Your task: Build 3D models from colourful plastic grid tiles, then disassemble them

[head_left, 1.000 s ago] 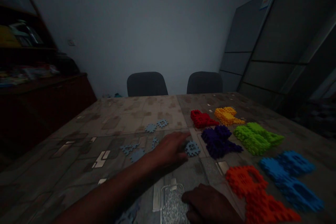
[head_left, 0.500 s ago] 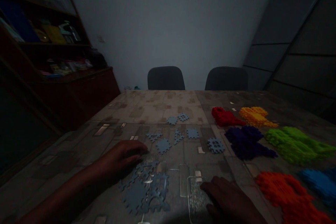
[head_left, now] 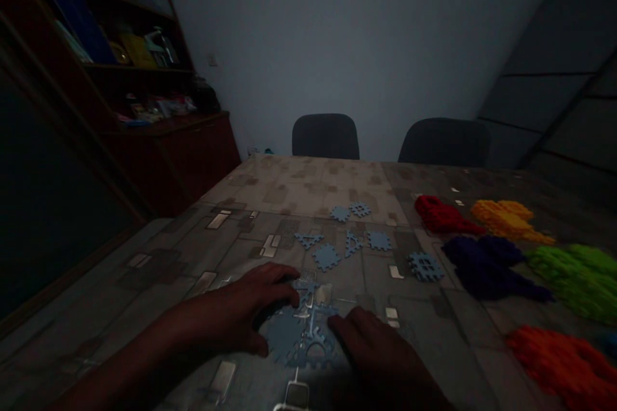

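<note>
A group of blue-grey interlocking puzzle tiles (head_left: 284,334) with toothed edges lies flat in front of me, including one with an arch-shaped cutout (head_left: 317,354). My left hand (head_left: 265,298) is open around the group's left side, thumb low and fingers reaching over the upper tile. On the other side, my right hand (head_left: 373,347) has its fingertips at the group's right edge; its fingers look extended, and its thumb is hidden. Beyond the hands lie loose tiles of the same colour: a solid square (head_left: 326,257), triangular ones such as this frame (head_left: 353,243), and another square (head_left: 379,240).
Stacks of toothed tiles line the right side: red (head_left: 441,215), yellow (head_left: 506,218), dark purple (head_left: 491,266), lime green (head_left: 578,276) and orange (head_left: 559,356). A small grey stack (head_left: 425,266) sits nearer. Two chairs (head_left: 325,136) stand behind the patterned table (head_left: 289,189); shelves are at left.
Both hands have come in to the grey tile group, the right one moving left from the table and the left one spreading around the tiles. The view has shifted left.
</note>
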A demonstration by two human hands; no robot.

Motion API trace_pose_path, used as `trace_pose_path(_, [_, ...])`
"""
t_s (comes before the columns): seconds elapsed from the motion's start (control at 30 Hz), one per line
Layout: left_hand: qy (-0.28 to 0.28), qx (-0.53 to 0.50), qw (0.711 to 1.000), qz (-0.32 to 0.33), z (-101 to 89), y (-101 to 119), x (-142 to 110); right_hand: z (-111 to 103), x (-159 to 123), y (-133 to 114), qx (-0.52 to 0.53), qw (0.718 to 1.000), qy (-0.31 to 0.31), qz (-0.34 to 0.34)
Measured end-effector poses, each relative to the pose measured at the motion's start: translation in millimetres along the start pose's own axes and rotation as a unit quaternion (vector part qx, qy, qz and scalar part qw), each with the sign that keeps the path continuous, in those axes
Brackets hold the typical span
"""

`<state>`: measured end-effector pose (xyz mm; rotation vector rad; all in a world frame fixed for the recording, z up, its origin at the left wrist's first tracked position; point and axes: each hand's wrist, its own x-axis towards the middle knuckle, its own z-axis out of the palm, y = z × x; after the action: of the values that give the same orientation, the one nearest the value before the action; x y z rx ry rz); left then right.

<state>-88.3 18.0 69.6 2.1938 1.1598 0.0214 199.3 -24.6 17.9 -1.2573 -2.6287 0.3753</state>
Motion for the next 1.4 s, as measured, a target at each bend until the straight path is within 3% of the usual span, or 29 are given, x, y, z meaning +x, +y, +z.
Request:
trace_pose_path(0.27, [0.013,0.003,1.000,0.020,1.7,0,3,15,8,-4,0.017,0.999,0.035,0.008])
trace_pose_path(0.53, [0.015,0.002,1.000,0.015,8.4,-6,4,9,3,2,0.013,0.996,0.087,-0.004])
trace_pose_path(0.7, [0.033,-0.003,0.999,0.009,8.3,-8,2,-11,-5,16,-0.032,0.998,0.053,0.020])
trace_pose_path(0.9, [0.036,-0.014,0.999,-0.007,10.1,-9,4,-63,-19,45,-0.061,0.974,-0.096,0.195])
trace_pose_path(1.0, [0.042,-0.015,0.999,0.002,12.2,-11,5,-77,-32,62,-0.041,0.963,-0.052,0.260])
trace_pose_path(1.07, [0.042,-0.011,0.999,0.005,12.9,-13,6,-81,-40,70,-0.034,0.965,-0.008,0.259])
trace_pose_path(1.27, [0.047,0.006,0.999,0.027,14.7,-14,14,-76,-45,70,-0.026,0.972,0.014,0.233])
trace_pose_path(1.4, [0.059,0.008,0.998,0.018,12.4,-4,21,-66,-37,63,-0.053,0.973,-0.036,0.222])
